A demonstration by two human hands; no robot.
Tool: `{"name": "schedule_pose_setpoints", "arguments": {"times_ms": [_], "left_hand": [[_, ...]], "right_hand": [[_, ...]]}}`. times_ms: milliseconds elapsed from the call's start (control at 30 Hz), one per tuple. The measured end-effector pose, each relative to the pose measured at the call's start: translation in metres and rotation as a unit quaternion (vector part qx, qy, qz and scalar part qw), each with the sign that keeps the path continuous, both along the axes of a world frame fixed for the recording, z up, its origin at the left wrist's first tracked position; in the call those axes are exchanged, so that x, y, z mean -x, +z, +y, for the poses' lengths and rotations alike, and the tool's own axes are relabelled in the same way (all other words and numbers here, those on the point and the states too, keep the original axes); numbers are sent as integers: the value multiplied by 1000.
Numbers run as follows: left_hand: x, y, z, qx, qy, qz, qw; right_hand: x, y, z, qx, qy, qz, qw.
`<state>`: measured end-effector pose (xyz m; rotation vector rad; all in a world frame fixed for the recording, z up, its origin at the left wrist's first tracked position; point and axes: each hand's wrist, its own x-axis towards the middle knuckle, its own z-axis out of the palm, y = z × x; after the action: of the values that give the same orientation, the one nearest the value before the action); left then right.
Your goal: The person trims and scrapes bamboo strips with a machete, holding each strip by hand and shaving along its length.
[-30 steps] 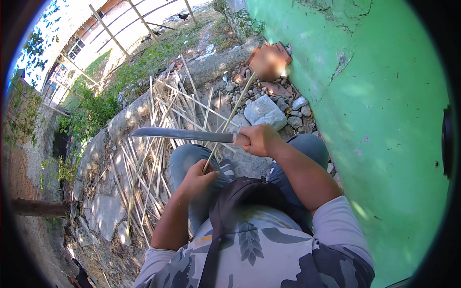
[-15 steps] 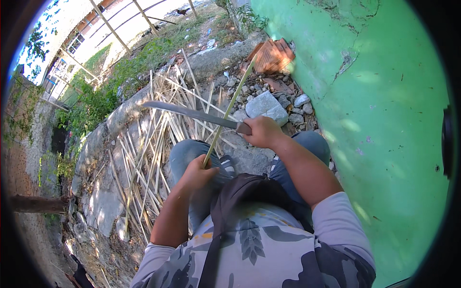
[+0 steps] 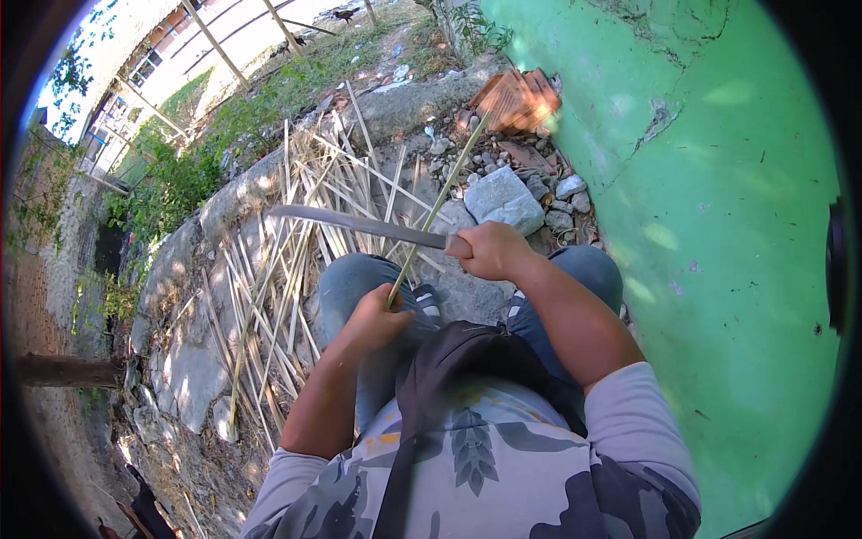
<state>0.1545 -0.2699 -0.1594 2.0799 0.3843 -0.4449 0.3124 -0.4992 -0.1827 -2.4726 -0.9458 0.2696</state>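
My right hand (image 3: 496,250) is wrapped round the handle of a machete (image 3: 359,223), its long blade pointing left across my knees. The blade lies across a green bamboo strip (image 3: 456,171), apparently touching it. My left hand (image 3: 379,318) grips the near end of that strip by my left knee. From there the strip slants up and away to the right, its far end near the broken tiles. Many pale split strips (image 3: 289,260) lie in a loose, crisscrossed heap on the ground to the left. My fingers hide the strip's near end.
Beyond my knees are a pale stone block (image 3: 505,199), rubble (image 3: 561,202) and stacked orange roof tiles (image 3: 516,99). A green wall (image 3: 718,296) stands close on my right. A low stone edge (image 3: 242,198) curves round the heap. A dark bag (image 3: 458,359) lies across my lap.
The machete blade has shifted slightly down along the strip, toward my left hand. The view has tilted a little. Both hands keep their hold.
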Motion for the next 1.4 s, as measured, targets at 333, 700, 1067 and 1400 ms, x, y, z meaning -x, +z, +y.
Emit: {"name": "schedule_pose_setpoints", "arguments": {"times_ms": [333,700,1067,1400], "left_hand": [[0,-1,7,58,16,-12,998],[-1,0,-1,-8,11,-47,999],[-1,-1,-2,-41,-23,-40,998],[2,-2,-3,-30,-2,-39,999]], "right_hand": [[-31,-3,-15,-34,-68,91,993],[-23,10,-9,49,-24,142,988],[-4,6,-3,64,37,33,997],[5,-9,1,-36,14,54,998]]}}
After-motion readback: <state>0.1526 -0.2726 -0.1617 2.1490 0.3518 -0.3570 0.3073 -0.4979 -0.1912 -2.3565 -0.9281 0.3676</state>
